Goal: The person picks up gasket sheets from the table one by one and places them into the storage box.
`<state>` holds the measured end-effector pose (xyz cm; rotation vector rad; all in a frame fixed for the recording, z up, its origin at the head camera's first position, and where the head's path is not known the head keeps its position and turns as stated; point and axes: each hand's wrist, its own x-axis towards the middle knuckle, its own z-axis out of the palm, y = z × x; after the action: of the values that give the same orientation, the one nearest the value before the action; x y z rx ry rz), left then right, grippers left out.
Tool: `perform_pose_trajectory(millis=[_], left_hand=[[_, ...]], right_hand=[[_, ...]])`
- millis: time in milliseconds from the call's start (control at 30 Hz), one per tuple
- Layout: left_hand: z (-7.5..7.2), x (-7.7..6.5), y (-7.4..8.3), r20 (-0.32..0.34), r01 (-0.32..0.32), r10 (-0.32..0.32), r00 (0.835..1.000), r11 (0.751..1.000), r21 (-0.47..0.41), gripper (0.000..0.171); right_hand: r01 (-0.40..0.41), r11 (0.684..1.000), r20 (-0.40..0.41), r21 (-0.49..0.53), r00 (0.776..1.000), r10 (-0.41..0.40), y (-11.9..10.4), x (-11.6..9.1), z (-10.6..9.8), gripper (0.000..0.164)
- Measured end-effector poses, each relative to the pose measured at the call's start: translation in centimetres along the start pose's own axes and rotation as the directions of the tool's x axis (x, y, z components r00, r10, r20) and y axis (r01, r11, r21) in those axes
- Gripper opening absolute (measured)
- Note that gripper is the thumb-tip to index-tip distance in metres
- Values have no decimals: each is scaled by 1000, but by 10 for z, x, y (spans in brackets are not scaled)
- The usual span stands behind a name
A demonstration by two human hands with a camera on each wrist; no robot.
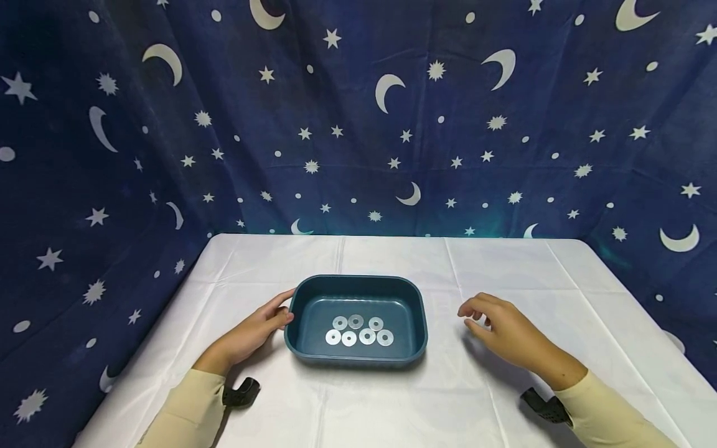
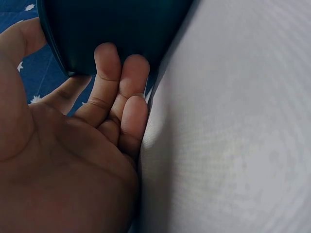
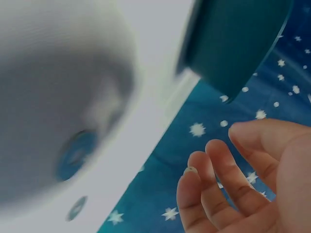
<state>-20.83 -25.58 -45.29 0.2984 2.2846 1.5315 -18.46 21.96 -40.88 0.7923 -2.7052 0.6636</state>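
Note:
A dark teal rectangular tray (image 1: pixel 355 359) with rounded corners stands on the white cloth. Several flat silver washers (image 1: pixel 384 338) lie inside it in two loose rows. My left hand (image 1: pixel 249 336) touches the tray's left side, with thumb and index finger at the rim. In the left wrist view, its other fingers (image 2: pixel 108 60) rest against the outer wall and the cloth. To the right of the tray, apart from it, my right hand (image 1: pixel 504 330) hovers above the cloth, fingers loosely bent and holding nothing. The right wrist view shows the fingertips spread from the thumb.
White cloth (image 1: pixel 358 410) covers the table, with fold lines across it. A dark blue curtain (image 1: pixel 358 93) with moons and stars hangs behind and at both sides. Blurred ring-like shapes (image 3: pixel 77 158) appear on the white surface in the right wrist view.

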Motion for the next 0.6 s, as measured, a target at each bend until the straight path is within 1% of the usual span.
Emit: perform_pose_trajectory(millis=[133,233,300,367,467,500,600], left_hand=[[0,0,1,0,10,-10,1000,1000,2,61],[0,0,1,0,13,-13,1000,1000,-2,61],[0,0,0,-1,10,-10,1000,1000,-1,60],[0,1,0,-1,8,-8,1000,1000,-3,61],[0,1,-1,-2,9,-9,1000,1000,-1,61],[0,1,-1,-3,11,-11,1000,1000,-3,61],[0,1,-1,-2,12,-12,1000,1000,-1,61]], right_hand=[[-20,999,42,-25,999,21,15,-10,0,22],[-66,997,96,-28,993,68,23,-16,0,22],[-120,992,145,-26,982,122,26,-18,0,21],[-174,984,189,-33,966,177,29,-20,0,20],[-227,972,231,-56,944,234,32,-22,0,19],[-239,969,240,-63,939,247,34,-23,0,19],[-246,966,254,-76,932,258,37,-26,1,18]])
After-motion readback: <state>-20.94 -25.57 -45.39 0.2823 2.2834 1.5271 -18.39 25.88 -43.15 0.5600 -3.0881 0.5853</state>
